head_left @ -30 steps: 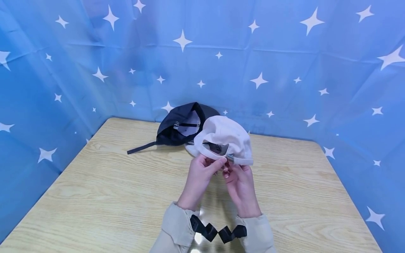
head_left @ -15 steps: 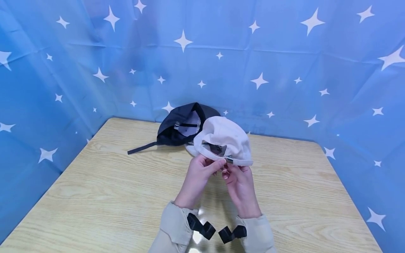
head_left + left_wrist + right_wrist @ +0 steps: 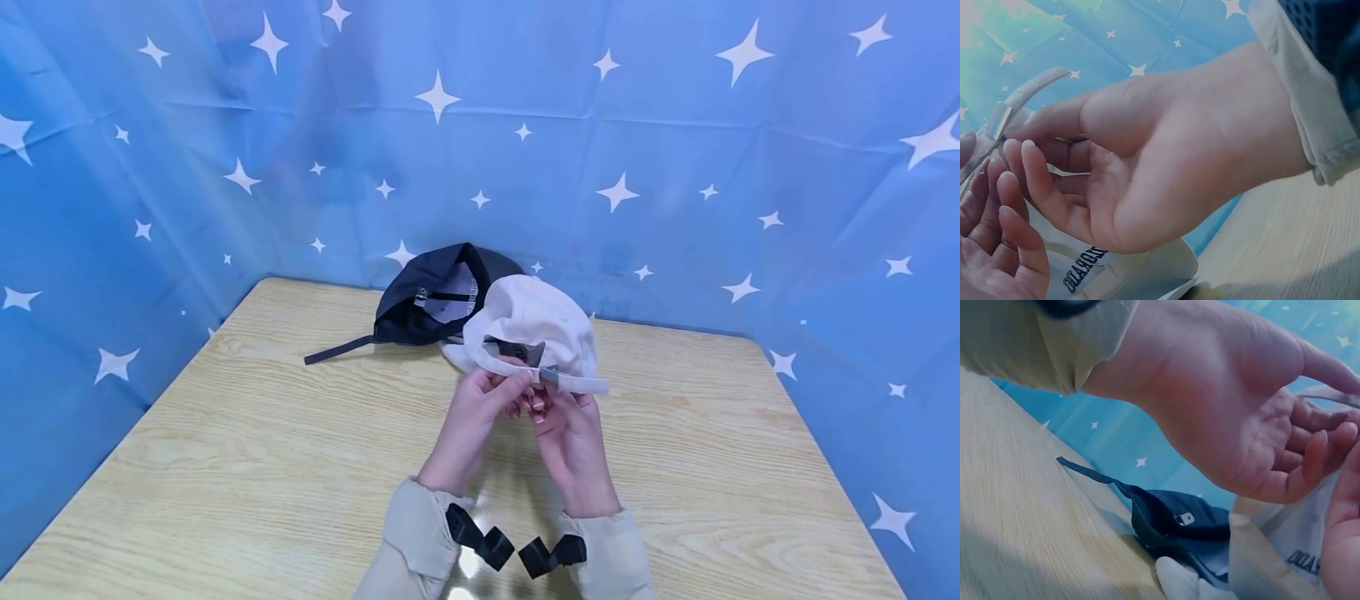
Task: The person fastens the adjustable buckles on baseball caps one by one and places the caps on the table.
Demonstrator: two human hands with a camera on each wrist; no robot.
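Note:
A white cap is held with its back opening facing me. My left hand pinches the cap's back strap between thumb and fingers, just left of the metal buckle. On the other side of the buckle, my right hand pinches the strap from below. The strap's loose end curves out past the buckle in the left wrist view. Both sets of fingertips nearly meet under the strap. Dark lettering shows inside the cap.
A dark navy cap lies behind and to the left, its opening toward me and its strap stretched out over the wooden table. A blue cloth with white stars hangs around the table's back and sides.
The white strap's loose end sticks out farther right beyond the buckle than before. My left fingers have shifted slightly along the strap. The navy cap has stayed put.

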